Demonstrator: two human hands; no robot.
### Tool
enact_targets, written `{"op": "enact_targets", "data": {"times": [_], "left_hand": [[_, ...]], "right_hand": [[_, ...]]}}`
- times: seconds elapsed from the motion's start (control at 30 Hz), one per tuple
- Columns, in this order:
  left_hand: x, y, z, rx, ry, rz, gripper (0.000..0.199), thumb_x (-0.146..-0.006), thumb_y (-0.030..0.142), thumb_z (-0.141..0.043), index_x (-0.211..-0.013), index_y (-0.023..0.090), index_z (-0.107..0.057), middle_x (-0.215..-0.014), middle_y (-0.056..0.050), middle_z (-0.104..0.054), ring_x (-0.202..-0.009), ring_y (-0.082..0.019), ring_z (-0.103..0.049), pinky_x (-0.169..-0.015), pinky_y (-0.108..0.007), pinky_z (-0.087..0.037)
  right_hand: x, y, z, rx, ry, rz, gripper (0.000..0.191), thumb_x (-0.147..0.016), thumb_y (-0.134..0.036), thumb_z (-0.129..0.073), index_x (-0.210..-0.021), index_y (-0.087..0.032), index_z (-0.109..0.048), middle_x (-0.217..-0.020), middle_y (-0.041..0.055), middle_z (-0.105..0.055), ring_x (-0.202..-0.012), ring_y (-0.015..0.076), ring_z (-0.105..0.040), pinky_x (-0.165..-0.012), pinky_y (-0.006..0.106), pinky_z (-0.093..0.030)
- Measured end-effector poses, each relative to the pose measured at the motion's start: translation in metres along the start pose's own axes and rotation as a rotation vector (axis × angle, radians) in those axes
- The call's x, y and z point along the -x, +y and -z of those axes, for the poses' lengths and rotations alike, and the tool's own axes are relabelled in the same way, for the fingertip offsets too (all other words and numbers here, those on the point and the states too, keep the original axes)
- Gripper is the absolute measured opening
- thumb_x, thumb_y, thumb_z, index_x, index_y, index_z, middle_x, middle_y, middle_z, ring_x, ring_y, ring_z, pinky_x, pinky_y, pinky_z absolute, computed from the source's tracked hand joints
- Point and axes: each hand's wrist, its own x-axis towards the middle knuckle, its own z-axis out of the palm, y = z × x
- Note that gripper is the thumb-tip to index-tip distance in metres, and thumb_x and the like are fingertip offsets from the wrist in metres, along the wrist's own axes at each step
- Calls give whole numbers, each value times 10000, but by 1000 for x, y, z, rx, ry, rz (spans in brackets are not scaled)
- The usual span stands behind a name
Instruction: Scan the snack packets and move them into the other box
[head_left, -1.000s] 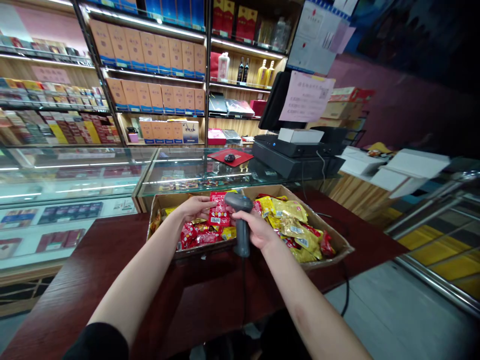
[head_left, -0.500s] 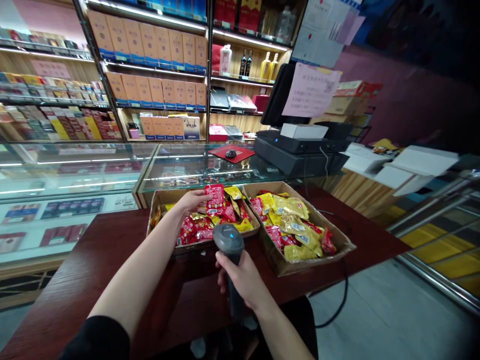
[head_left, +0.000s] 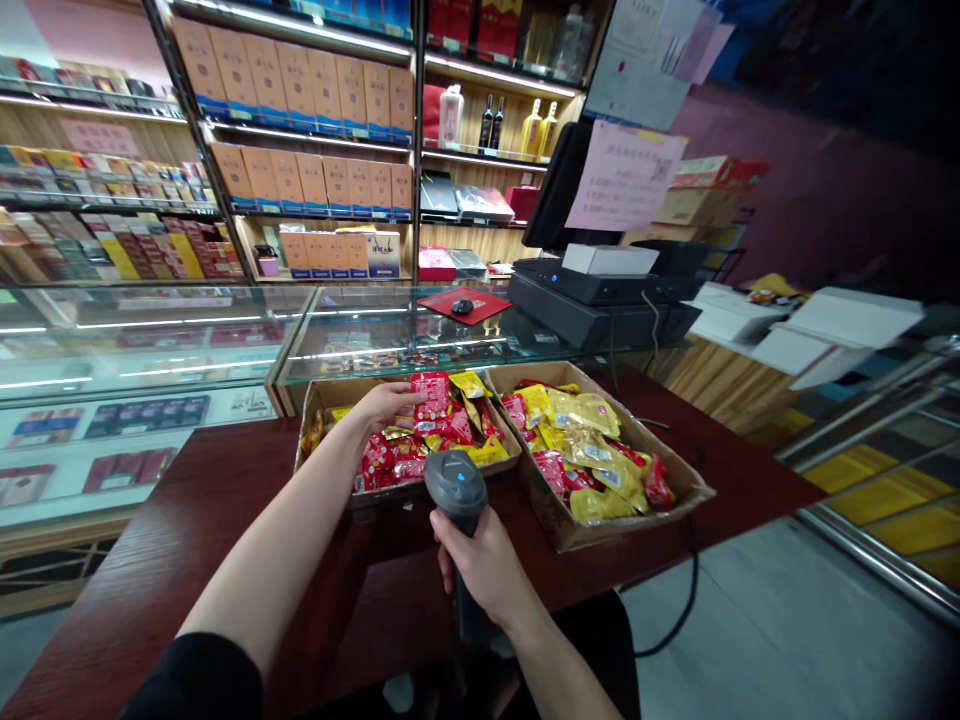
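My left hand is closed on the left edge of a red snack packet, held upright above the left cardboard box. Red and yellow packets fill that box. In my right hand is a dark grey barcode scanner, fingers wrapped round its handle. Its head points toward the left box, and a small blue light shows on top. Beside it stands the right cardboard box, heaped with gold, yellow and red packets.
Both boxes rest on a dark red table. Behind them runs a glass display counter with a mouse on a red pad. A monitor and cash drawer stand right. A black cable hangs off the table.
Almost nothing differs. My left hand and the red packet sit very slightly lower, and the scanner stays nearly in place in my right hand.
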Motion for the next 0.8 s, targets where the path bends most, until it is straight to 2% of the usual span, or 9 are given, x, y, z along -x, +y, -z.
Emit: {"op": "enact_targets", "data": {"times": [0.3,0.57,0.8], "left_hand": [[-2,-3,2,-54,-15,37,377,-543,229,-842,-840,142,-628,-783,-41,-661,-565,-95,-583,-543,-252,-545],[-4,-5,3,-75,-13,41,444,-536,266,-844,-910,146,-638,-842,-69,-681,-614,-120,-614,-563,-264,-550],[0,-3,0,-64,-40,54,397,-563,254,-831,-888,139,-634,-686,-34,-654,-563,-130,-615,-579,-284,-542]], "right_hand": [[-2,5,-1,-23,-28,-4,323,-784,-481,-559,-697,-180,-482,-421,-49,-479,-327,94,-437,-341,199,-372],[-3,4,0,-34,-17,0,342,-765,-510,-573,-721,-184,-479,-423,-52,-481,-332,99,-442,-346,204,-373],[-3,3,-1,-45,-16,3,348,-765,-511,-574,-679,-187,-482,-418,-47,-481,-330,98,-442,-343,202,-365]]}}
